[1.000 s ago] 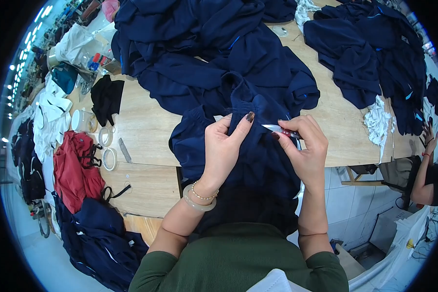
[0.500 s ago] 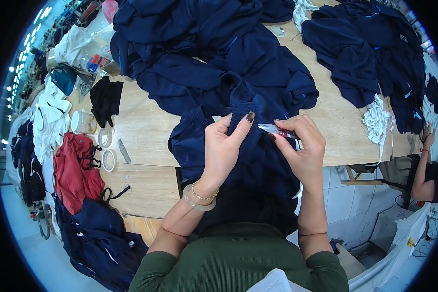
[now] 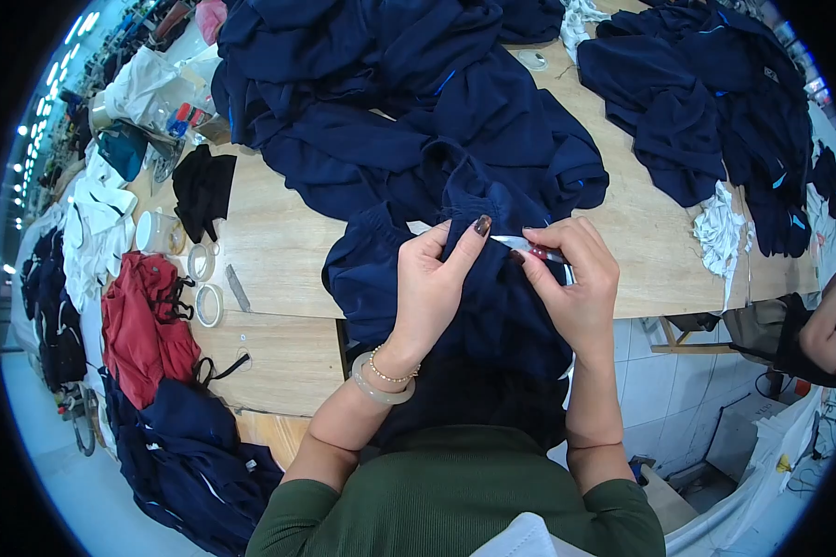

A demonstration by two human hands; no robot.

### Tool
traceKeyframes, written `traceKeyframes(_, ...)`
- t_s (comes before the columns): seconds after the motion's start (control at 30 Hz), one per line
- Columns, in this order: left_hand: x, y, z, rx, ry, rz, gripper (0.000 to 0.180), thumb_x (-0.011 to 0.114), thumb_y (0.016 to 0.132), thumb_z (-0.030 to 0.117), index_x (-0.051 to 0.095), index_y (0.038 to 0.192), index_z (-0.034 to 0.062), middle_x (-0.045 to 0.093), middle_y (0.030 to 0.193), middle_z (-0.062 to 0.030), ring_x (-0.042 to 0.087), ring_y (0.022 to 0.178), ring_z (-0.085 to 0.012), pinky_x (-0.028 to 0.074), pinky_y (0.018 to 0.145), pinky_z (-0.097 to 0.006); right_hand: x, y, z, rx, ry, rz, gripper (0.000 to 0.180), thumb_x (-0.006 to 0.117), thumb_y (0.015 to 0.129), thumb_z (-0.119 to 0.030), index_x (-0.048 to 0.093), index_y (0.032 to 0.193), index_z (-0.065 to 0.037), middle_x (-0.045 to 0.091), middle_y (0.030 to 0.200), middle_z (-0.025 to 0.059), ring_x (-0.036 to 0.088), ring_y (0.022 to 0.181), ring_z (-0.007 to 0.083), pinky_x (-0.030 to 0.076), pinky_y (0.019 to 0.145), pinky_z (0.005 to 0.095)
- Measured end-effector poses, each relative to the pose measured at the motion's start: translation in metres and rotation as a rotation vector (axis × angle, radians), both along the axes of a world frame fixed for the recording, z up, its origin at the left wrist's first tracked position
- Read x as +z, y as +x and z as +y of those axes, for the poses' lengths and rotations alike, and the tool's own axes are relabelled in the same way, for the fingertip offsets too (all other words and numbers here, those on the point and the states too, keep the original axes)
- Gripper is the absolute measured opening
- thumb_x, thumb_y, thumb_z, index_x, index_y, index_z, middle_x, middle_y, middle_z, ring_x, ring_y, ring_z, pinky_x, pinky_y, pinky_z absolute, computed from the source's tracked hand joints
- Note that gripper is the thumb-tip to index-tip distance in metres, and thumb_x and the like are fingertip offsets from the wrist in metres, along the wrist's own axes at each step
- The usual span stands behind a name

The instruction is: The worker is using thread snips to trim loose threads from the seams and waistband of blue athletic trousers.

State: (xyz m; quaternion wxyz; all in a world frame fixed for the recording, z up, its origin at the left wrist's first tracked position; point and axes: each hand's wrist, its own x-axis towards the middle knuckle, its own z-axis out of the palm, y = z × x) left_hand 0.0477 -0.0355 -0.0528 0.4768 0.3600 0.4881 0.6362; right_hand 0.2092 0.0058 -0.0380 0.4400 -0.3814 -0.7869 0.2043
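Note:
A navy garment (image 3: 502, 306) with a gathered elastic edge lies over the table's near edge and my lap. My left hand (image 3: 434, 274) pinches its fabric, thumb on top near the gathered part. In my right hand (image 3: 578, 278) is a pair of small thread snips (image 3: 513, 242), held between thumb and fingers. The blades point left and their tips reach the fabric close to my left thumb. Part of the snips' handle is hidden by my fingers.
Navy garments (image 3: 381, 84) are heaped at the far side, with another pile (image 3: 678, 102) at far right. White scraps (image 3: 721, 232) lie near that pile. To the left are tape rolls (image 3: 208, 304), a mug (image 3: 154, 230) and a red cloth (image 3: 144, 325). Another person's arm (image 3: 822, 330) shows at right.
The snips' tips have moved slightly left, nearer my left thumb, and the blades look closer together. My left hand has shifted a little right. The other person's arm has moved nearer.

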Motion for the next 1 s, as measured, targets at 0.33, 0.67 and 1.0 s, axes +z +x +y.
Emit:
traceKeyframes(0.33, -0.017, -0.003, 0.001, 0.023, -0.003, 0.054, 0.041, 0.061, 0.102, 0.022, 0.05, 0.066, 0.0049, 0.036, 0.064, 0.0122, 0.027, 0.061, 0.0007, 0.019, 0.05, -0.023, 0.003, -0.002, -0.002, 0.055, -0.301, 0.266, 0.032, 0.075, 0.079, 0.0, 0.067, 0.111, -0.001, 0.062, 0.09, 0.004, 0.059, 0.08, 0.01, 0.047, 0.071, 0.0242)
traceKeyframes(0.67, -0.019, 0.005, 0.002, 0.058, 0.046, 0.147, 0.035, 0.061, 0.102, 0.019, 0.056, 0.072, 0.0018, 0.04, 0.065, 0.0111, 0.027, 0.062, -0.0004, 0.021, 0.051, -0.022, -0.024, -0.017, 0.005, -0.068, -0.603, 0.695, 0.01, 0.064, 0.097, -0.006, 0.066, 0.095, 0.003, 0.064, 0.086, 0.0006, 0.058, 0.081, 0.0053, 0.046, 0.073, 0.0188)
traceKeyframes(1.0, -0.018, 0.01, 0.004, 0.054, 0.054, 0.149, 0.035, 0.061, 0.102, 0.019, 0.056, 0.073, 0.0017, 0.039, 0.064, 0.0109, 0.027, 0.061, -0.0006, 0.021, 0.051, -0.022, -0.022, -0.022, -0.006, -0.078, -0.083, 0.199, 0.012, 0.065, 0.083, 0.009, 0.064, 0.091, 0.0, 0.058, 0.078, 0.0068, 0.057, 0.066, 0.0131, 0.043, 0.06, 0.0237)
